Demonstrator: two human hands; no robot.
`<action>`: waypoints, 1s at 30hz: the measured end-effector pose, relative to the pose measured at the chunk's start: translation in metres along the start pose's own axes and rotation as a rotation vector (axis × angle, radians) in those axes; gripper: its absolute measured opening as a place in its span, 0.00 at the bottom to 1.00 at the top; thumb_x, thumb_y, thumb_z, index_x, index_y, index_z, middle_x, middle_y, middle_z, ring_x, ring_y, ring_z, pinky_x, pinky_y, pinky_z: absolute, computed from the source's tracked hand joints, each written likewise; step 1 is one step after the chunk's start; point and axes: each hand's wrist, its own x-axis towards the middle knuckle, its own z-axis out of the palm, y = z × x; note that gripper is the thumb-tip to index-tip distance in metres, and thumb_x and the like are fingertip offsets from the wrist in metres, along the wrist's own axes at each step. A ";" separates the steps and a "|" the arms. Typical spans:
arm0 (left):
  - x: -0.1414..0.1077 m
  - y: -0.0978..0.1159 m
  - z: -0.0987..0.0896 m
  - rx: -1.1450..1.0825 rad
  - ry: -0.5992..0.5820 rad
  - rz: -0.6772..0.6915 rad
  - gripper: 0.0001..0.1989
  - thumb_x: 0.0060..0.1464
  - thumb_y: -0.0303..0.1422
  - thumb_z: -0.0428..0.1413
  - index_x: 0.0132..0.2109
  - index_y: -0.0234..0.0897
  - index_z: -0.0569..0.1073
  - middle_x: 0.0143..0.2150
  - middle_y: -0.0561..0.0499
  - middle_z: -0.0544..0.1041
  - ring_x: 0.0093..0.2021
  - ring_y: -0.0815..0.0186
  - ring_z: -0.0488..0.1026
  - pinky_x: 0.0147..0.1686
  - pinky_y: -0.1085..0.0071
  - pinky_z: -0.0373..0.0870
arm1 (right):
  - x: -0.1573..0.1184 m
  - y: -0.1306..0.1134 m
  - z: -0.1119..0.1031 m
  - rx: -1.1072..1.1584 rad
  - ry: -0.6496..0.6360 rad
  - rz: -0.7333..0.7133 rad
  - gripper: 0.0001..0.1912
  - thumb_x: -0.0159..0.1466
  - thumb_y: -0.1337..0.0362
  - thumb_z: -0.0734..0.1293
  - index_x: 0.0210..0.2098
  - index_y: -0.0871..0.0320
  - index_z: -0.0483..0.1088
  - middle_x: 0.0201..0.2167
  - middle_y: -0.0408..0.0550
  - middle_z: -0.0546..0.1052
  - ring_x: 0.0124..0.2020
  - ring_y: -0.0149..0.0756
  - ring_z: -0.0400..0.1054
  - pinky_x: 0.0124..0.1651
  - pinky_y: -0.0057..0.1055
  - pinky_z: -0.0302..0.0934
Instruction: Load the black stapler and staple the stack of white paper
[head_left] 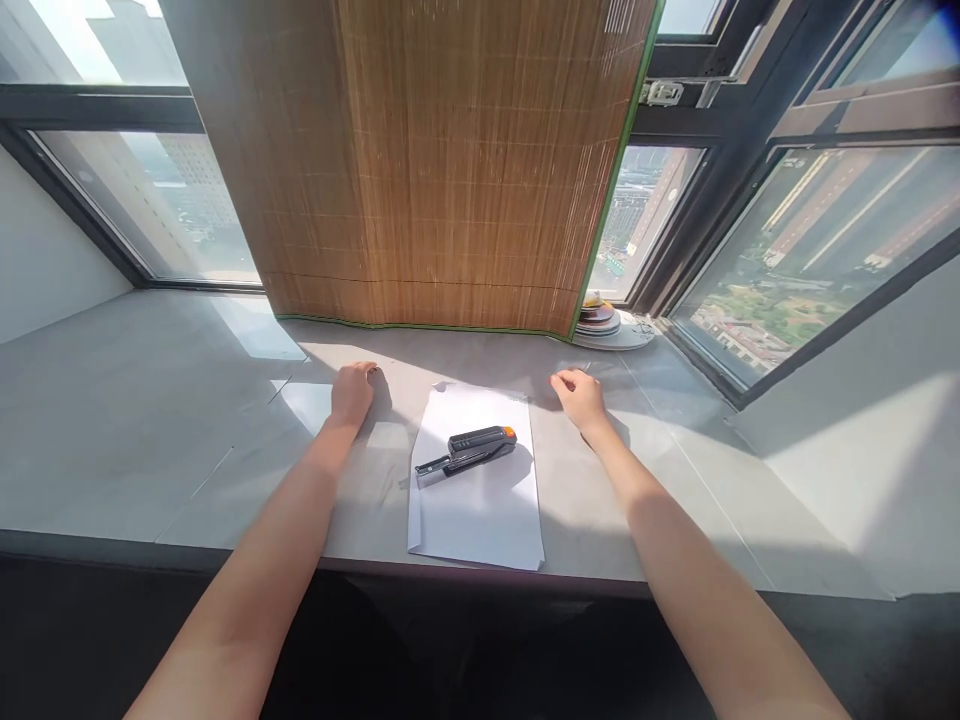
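Note:
A black stapler (482,450) with an orange tip lies slantwise on white paper sheets (480,525), its arm opened toward the left. To the left of the paper, my left hand (352,393) rests on the grey ledge (247,440), curled closed with nothing visible in it. My right hand (580,396) is on the ledge beyond the paper's upper right corner, its fingers curled together and nothing showing in them. Neither hand touches the paper or the stapler.
A brown bamboo blind (450,170) with green edging hangs down to the back of the ledge. Stacked plates (598,322) stand at its lower right, beside a white platter (637,333). Windows and white walls enclose both sides. The ledge's front edge runs below the paper.

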 end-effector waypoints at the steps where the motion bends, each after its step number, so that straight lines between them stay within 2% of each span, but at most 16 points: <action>1: 0.000 -0.001 -0.001 0.010 0.008 -0.005 0.19 0.60 0.22 0.49 0.51 0.37 0.81 0.56 0.37 0.81 0.63 0.44 0.73 0.64 0.50 0.68 | -0.001 -0.002 0.000 0.001 -0.008 -0.008 0.22 0.64 0.47 0.63 0.30 0.56 0.79 0.32 0.52 0.78 0.34 0.43 0.69 0.47 0.42 0.65; 4: 0.001 -0.006 -0.002 0.041 0.035 -0.004 0.15 0.61 0.23 0.50 0.45 0.38 0.80 0.49 0.36 0.80 0.59 0.43 0.73 0.63 0.48 0.69 | -0.001 -0.005 0.000 -0.001 -0.005 -0.028 0.21 0.65 0.48 0.62 0.29 0.55 0.79 0.30 0.51 0.76 0.33 0.43 0.68 0.47 0.43 0.65; 8: 0.004 -0.006 -0.003 0.027 0.079 0.028 0.10 0.61 0.24 0.53 0.41 0.36 0.79 0.52 0.34 0.77 0.60 0.41 0.71 0.63 0.46 0.69 | -0.003 -0.007 0.000 0.015 -0.010 -0.023 0.20 0.66 0.48 0.63 0.30 0.53 0.79 0.31 0.51 0.76 0.34 0.44 0.69 0.46 0.43 0.65; 11: 0.007 -0.001 -0.001 -0.005 0.050 0.024 0.06 0.63 0.24 0.54 0.38 0.37 0.75 0.48 0.36 0.78 0.58 0.42 0.72 0.63 0.45 0.68 | -0.004 -0.010 0.000 0.023 -0.022 -0.030 0.19 0.67 0.49 0.64 0.30 0.54 0.79 0.32 0.50 0.76 0.34 0.43 0.69 0.45 0.41 0.65; 15: 0.009 0.009 -0.002 -0.098 0.044 0.013 0.05 0.65 0.26 0.52 0.41 0.38 0.73 0.42 0.41 0.79 0.50 0.50 0.75 0.58 0.52 0.71 | -0.006 -0.018 0.000 0.038 -0.032 -0.070 0.19 0.67 0.50 0.65 0.29 0.55 0.79 0.33 0.51 0.78 0.34 0.41 0.69 0.44 0.39 0.64; 18: 0.005 0.021 -0.003 -0.248 0.067 0.041 0.08 0.67 0.29 0.50 0.43 0.39 0.74 0.39 0.45 0.80 0.45 0.55 0.76 0.54 0.58 0.71 | -0.010 -0.027 0.000 0.070 -0.053 -0.093 0.20 0.68 0.50 0.65 0.30 0.55 0.79 0.33 0.50 0.78 0.33 0.40 0.68 0.42 0.38 0.63; 21: -0.004 0.040 0.000 -0.502 0.020 0.008 0.12 0.64 0.30 0.49 0.45 0.39 0.78 0.32 0.49 0.76 0.36 0.60 0.74 0.43 0.64 0.71 | -0.017 -0.038 0.004 0.174 -0.145 -0.138 0.21 0.71 0.47 0.66 0.34 0.55 0.81 0.35 0.49 0.78 0.33 0.38 0.66 0.41 0.37 0.62; 24: -0.016 0.062 0.006 -0.862 -0.145 -0.052 0.14 0.59 0.31 0.51 0.46 0.40 0.80 0.27 0.53 0.69 0.28 0.65 0.66 0.31 0.69 0.64 | -0.024 -0.050 0.007 0.274 -0.308 -0.234 0.23 0.72 0.42 0.67 0.42 0.54 0.83 0.37 0.48 0.79 0.34 0.38 0.66 0.42 0.38 0.63; 27: -0.024 0.077 0.010 -1.105 -0.266 -0.055 0.11 0.56 0.35 0.57 0.43 0.38 0.81 0.28 0.53 0.69 0.26 0.68 0.64 0.27 0.72 0.61 | -0.033 -0.063 0.009 0.356 -0.532 -0.410 0.26 0.70 0.39 0.69 0.52 0.51 0.82 0.42 0.49 0.81 0.39 0.41 0.68 0.47 0.41 0.67; 30: -0.026 0.081 0.010 -1.164 -0.249 -0.061 0.12 0.56 0.40 0.63 0.42 0.35 0.83 0.31 0.50 0.74 0.27 0.71 0.65 0.26 0.73 0.61 | -0.043 -0.073 0.013 0.384 -0.689 -0.540 0.28 0.66 0.43 0.76 0.60 0.49 0.79 0.50 0.51 0.82 0.46 0.44 0.72 0.52 0.44 0.69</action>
